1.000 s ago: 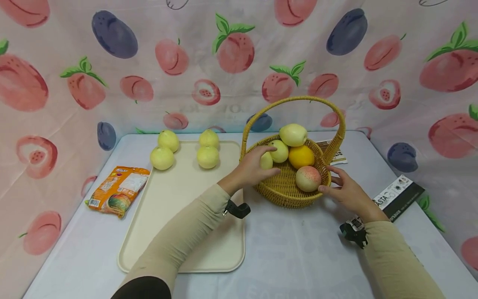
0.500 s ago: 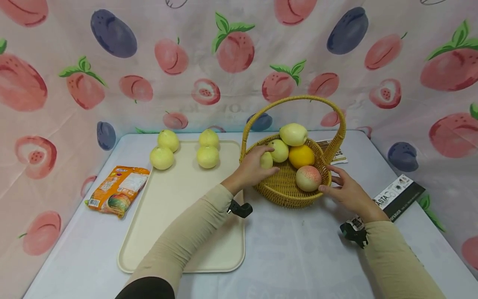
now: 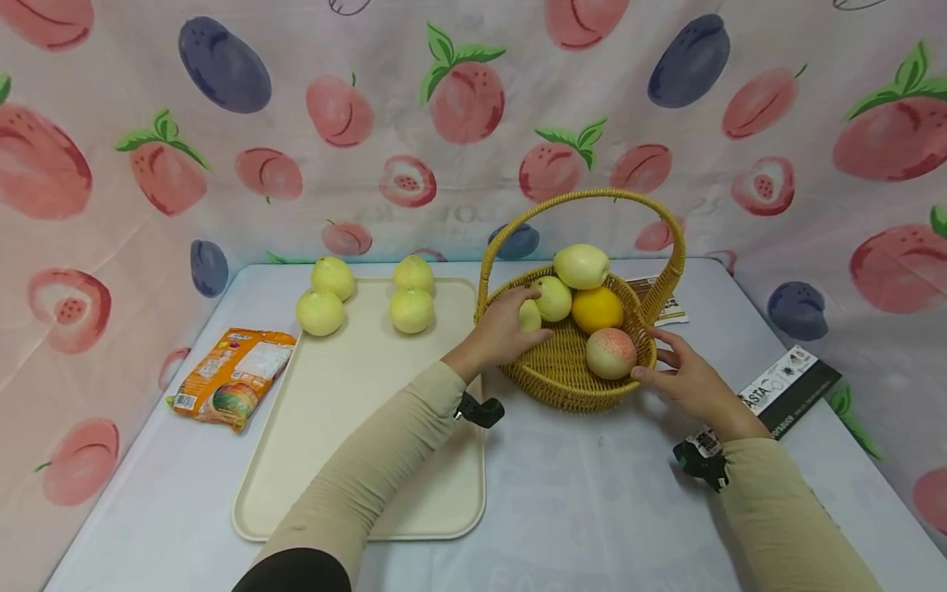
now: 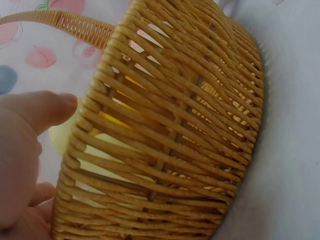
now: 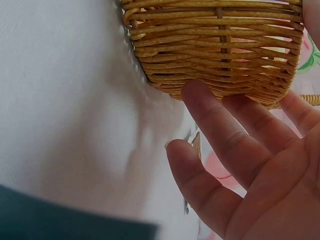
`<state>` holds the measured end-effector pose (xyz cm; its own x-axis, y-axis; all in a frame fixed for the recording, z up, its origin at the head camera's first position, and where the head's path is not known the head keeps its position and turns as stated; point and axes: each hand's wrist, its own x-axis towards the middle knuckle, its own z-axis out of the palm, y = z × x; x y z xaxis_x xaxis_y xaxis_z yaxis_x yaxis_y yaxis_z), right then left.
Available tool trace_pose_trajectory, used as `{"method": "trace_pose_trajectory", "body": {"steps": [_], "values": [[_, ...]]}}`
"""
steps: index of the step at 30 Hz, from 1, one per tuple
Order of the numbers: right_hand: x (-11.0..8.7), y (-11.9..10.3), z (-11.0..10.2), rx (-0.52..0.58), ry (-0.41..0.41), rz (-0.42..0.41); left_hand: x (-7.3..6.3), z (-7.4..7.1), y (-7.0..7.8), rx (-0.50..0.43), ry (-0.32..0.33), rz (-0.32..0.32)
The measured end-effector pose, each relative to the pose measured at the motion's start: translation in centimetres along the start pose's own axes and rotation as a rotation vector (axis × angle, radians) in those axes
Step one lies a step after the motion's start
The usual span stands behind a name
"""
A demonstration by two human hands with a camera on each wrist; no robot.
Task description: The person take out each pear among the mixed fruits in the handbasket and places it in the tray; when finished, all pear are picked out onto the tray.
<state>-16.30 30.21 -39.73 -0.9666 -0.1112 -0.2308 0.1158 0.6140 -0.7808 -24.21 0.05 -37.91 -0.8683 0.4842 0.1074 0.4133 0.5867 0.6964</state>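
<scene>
A yellow wicker basket [image 3: 565,390] with a tall hooped handle stands on the table, right of a cream tray. My left hand [image 3: 499,333] reaches over its left rim, thumb and fingers around a pale green pear-like fruit [image 3: 528,316]. In the left wrist view the thumb [image 4: 55,107] shows beside the basket's rim. Two more pale green fruits [image 3: 580,267], an orange [image 3: 597,310] and a peach [image 3: 611,353] lie in the basket. My right hand [image 3: 684,382] holds the basket's right side, thumb at the rim, fingertips [image 5: 197,95] against the outer weave.
The cream tray [image 3: 355,427] has several pale green fruits [image 3: 412,311] at its far end. An orange snack bag [image 3: 234,376] lies to its left. A black-and-white box [image 3: 792,390] is at the right, and a brown-and-white packet [image 3: 669,311] lies behind the basket.
My left forearm and wrist have shifted slightly to the right, with the hand staying around the same fruit. My right hand and the basket have not visibly moved.
</scene>
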Motion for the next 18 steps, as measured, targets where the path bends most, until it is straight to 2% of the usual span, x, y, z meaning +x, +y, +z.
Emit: {"method": "trace_pose_trajectory", "body": {"steps": [5,11,18], "values": [[-0.03,0.01,0.02,-0.012,0.003,-0.001,0.11,-0.06,0.08,0.02,-0.025,-0.008],[0.04,0.23,0.14,-0.01,0.001,-0.005,0.35,0.02,0.21,0.026,-0.055,-0.068],[0.03,0.16,0.03,-0.027,0.006,-0.014,0.33,-0.23,0.46,-0.02,-0.09,-0.092]]}}
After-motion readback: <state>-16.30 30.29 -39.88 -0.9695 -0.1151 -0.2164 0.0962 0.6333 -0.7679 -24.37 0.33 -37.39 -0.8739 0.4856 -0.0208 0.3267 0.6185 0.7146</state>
